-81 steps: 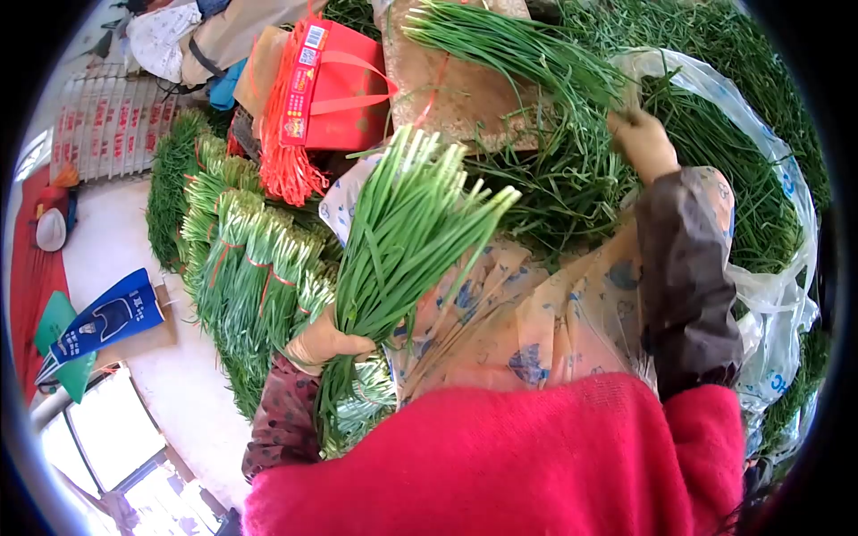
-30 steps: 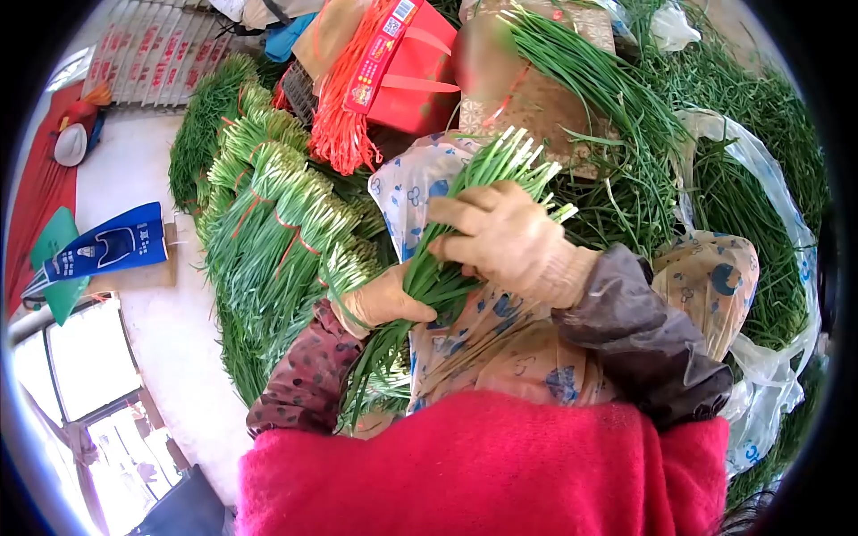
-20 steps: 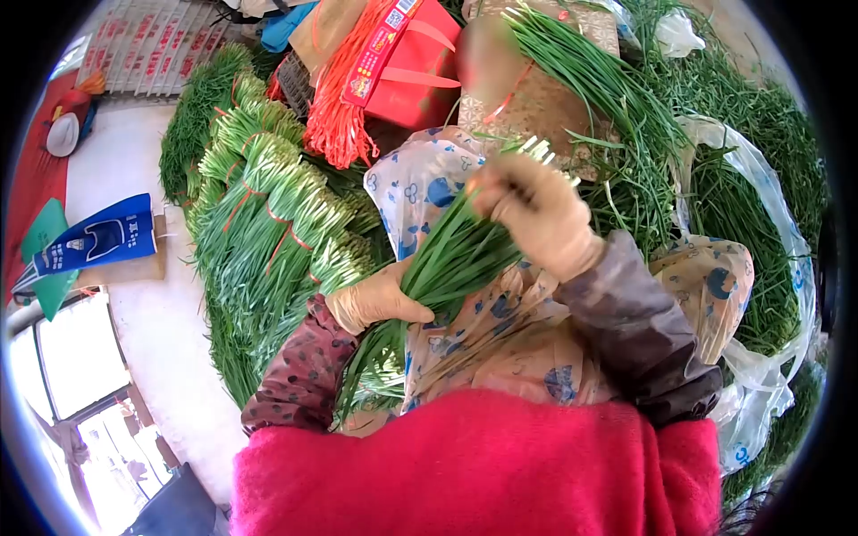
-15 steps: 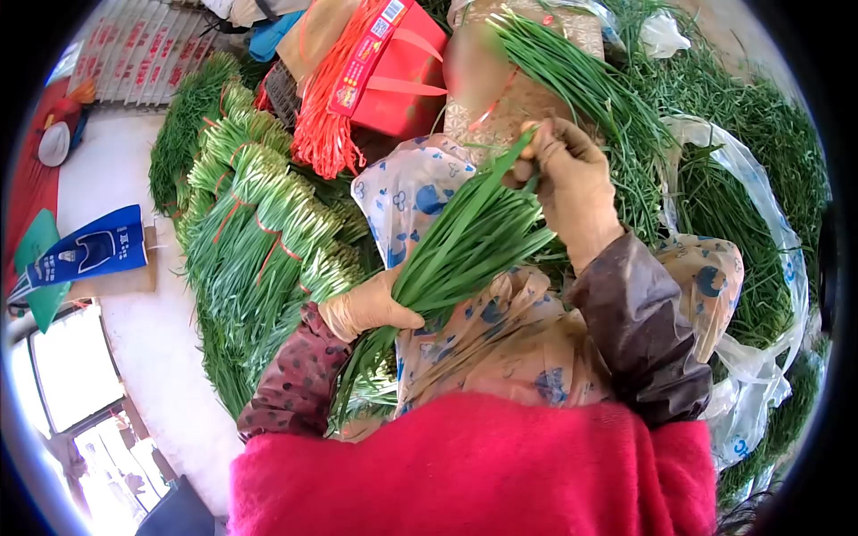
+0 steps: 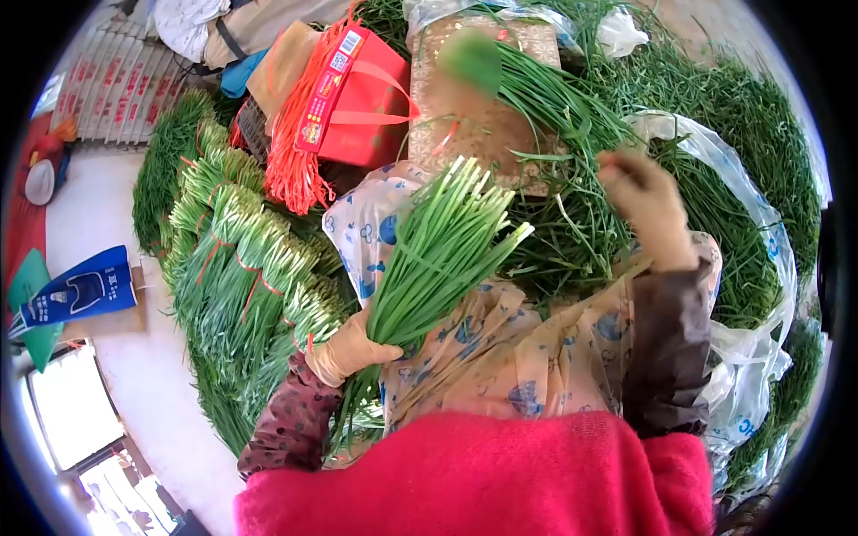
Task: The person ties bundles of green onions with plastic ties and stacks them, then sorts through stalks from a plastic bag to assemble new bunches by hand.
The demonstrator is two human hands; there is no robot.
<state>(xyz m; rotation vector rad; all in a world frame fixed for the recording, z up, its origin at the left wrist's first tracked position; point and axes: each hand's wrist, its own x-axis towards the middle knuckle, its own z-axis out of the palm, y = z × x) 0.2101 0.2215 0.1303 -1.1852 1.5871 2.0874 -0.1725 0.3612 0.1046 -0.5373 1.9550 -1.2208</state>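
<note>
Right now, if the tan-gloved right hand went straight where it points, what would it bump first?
Probably the long green leafy stalks lying partly on the brown patterned board, though depth is unclear.

Green stalks [image 5: 559, 98] across a tan board [image 5: 500, 147]

The board, patterned, lies at the far middle. The stalks run past its right edge. A thin red strand [image 5: 447, 137] lies on its left part; a blurred patch hides some of the surface.

Green stalk bunch [image 5: 435, 259] is slanting out of the left hand [image 5: 351, 351], pale ends fanning unevenly, leaves trailing below the grip.
</note>
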